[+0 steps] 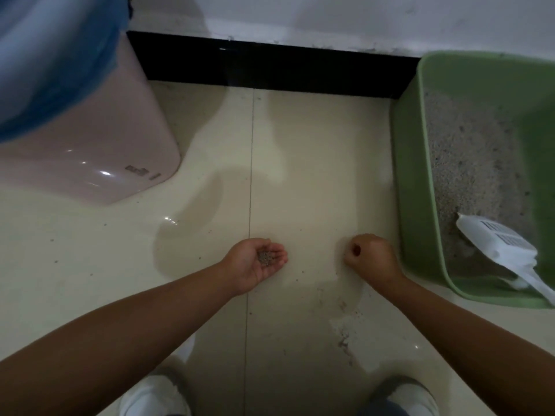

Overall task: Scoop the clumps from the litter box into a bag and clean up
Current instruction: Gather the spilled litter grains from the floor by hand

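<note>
1. Head view: my left hand lies cupped, fingers apart, cradling litter grains.
2. My right hand is fisted; contents hidden.
3. Green litter box, cut off at right, holds the white scoop.

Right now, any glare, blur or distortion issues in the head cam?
Head view: dim overall; small glare spots on the floor and pink bin; blue bag at top left blurred; wide-angle bends the litter box; grains in the left hand stay readable.
</note>
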Demonstrator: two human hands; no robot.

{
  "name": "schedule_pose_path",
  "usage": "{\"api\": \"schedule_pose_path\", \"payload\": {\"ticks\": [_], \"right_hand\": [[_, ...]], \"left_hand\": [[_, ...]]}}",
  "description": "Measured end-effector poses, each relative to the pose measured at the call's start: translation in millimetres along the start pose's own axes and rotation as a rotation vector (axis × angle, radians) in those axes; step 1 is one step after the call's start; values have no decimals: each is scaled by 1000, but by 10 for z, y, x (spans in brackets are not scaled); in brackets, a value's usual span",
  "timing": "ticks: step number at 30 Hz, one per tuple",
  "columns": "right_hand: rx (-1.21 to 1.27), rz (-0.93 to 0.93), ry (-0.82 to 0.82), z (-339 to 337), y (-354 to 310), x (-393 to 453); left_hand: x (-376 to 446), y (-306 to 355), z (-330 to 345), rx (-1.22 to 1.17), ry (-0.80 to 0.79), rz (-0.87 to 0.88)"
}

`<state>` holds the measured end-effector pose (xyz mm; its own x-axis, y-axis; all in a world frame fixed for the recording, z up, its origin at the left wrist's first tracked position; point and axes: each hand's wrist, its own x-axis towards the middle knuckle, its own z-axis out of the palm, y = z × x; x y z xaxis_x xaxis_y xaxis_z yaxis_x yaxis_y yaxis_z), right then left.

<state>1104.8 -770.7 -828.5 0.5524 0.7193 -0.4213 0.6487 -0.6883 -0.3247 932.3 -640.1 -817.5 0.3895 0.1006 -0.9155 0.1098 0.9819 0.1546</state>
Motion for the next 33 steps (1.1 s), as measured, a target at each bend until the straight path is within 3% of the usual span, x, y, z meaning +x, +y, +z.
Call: {"api": "schedule_pose_path", "payload": {"ticks": [3,6,8,13,17,24,27,33], "right_hand": [[414,113,-1,-158,-154,22],[694,56,-220,-345,-393,-93],[638,-1,-320,-402,-451,-157],[241,-18,-184,-306,-131,-84],[-49,-281,-88,-135,73,-99],[-233,-469,-63,37,146,-3],[-247,-447,-175,93,208,52],[-253,-457,-200,56,158,97]], "left_hand": [[21,-29,32,-25,7,-9],[19,-91,110,-52,-13,-29],[14,-120,168,-61,-37,-30],[35,-63,186,2,-34,14],[35,-25,149,50,-16,14],[29,-77,76,82,15,-15],[31,-64,70,83,18,-7],[22,-34,57,69,17,18]]}}
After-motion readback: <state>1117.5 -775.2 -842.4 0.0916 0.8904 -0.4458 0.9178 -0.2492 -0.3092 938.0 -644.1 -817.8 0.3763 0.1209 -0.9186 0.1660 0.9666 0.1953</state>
